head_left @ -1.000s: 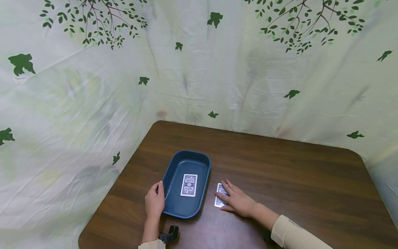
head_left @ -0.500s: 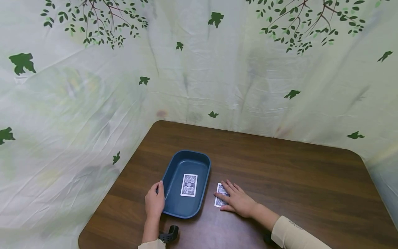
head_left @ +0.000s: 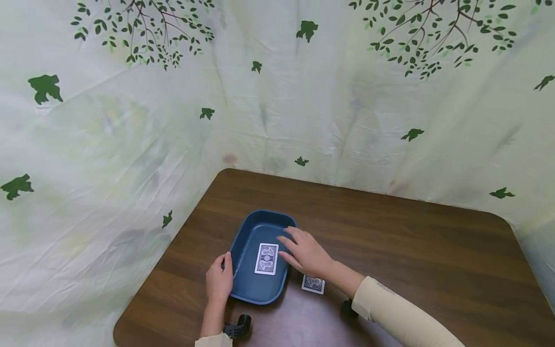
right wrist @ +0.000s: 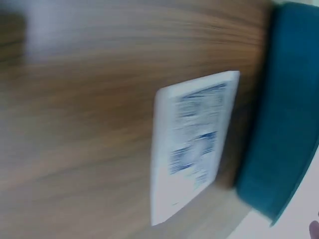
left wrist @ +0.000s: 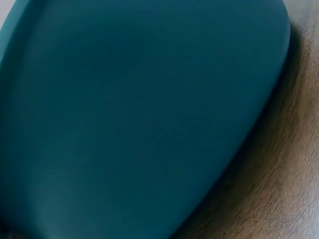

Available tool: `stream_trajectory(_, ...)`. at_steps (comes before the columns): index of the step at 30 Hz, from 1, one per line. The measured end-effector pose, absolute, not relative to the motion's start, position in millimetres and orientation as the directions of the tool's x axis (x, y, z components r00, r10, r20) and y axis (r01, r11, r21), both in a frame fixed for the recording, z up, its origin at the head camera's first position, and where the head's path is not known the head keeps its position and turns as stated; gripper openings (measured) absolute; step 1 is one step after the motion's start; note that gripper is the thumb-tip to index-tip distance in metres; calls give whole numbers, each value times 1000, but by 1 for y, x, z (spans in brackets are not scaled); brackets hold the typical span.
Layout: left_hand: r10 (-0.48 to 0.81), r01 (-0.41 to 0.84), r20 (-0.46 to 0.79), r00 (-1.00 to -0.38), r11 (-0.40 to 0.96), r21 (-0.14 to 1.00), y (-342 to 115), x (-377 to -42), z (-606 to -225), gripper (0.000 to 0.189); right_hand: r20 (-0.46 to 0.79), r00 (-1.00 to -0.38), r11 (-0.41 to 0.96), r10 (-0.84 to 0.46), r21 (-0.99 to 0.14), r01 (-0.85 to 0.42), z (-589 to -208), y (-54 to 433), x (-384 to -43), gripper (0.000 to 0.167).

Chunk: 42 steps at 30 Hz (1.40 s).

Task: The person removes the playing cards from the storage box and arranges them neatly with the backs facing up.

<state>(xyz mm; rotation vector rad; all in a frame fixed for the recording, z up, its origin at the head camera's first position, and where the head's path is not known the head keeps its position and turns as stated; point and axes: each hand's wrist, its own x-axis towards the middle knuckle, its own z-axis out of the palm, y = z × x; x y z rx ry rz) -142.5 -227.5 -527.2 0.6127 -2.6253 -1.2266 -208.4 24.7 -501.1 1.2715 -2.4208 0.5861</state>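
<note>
A blue tray [head_left: 259,292] sits on the table, and in it lies a patterned playing card [head_left: 266,259], back side up. My left hand [head_left: 219,278] grips the tray's left rim, thumb on top. The tray's outer wall [left wrist: 139,109] fills most of the left wrist view. Over the tray's right rim is my right hand [head_left: 308,253], fingers spread and nothing seen in them. Beneath its wrist, right of the tray, lie playing cards [head_left: 313,284], partly hidden in the head view. In the right wrist view these cards [right wrist: 197,144] look like a thin stack, blurred by motion.
The brown wooden table [head_left: 403,241] extends to the right and back. A pale curtain [head_left: 347,106] printed with leaves hangs behind and along the left side. A black wristband [head_left: 238,326] is on the left wrist.
My right hand has lifted off the cards on the table and moved left and away, up over the tray's right rim. The left hand keeps its grip. The head view has shifted slightly.
</note>
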Motion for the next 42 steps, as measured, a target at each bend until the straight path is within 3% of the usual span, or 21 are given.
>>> stream_trajectory(5, -433, -283, -5, -901, 579, 765, -226, -143, -527, 51, 369, -541, 496, -756, -217, -841, -494, -8, -216, 41)
stream_trajectory(11, -441, -294, -17, -897, 570, 767, -223, -145, -530, 52, -2, -611, 587, -791, -284, -758, -496, -28, -222, 56)
stream_trajectory(15, -441, -294, -20, -897, 561, 774, -221, -145, -532, 52, -155, -636, 652, -756, -266, -710, -501, -34, -223, 65)
stream_trajectory(28, -451, -276, 0, -892, 546, 791, -226, -143, -530, 52, -162, -663, 682, -731, -151, -715, -508, -51, -219, 67)
stream_trajectory(42, -465, -285, -1, -885, 540, 792, -228, -142, -532, 51, -231, -667, 703, -708, -142, -697, -514, -61, -221, 71)
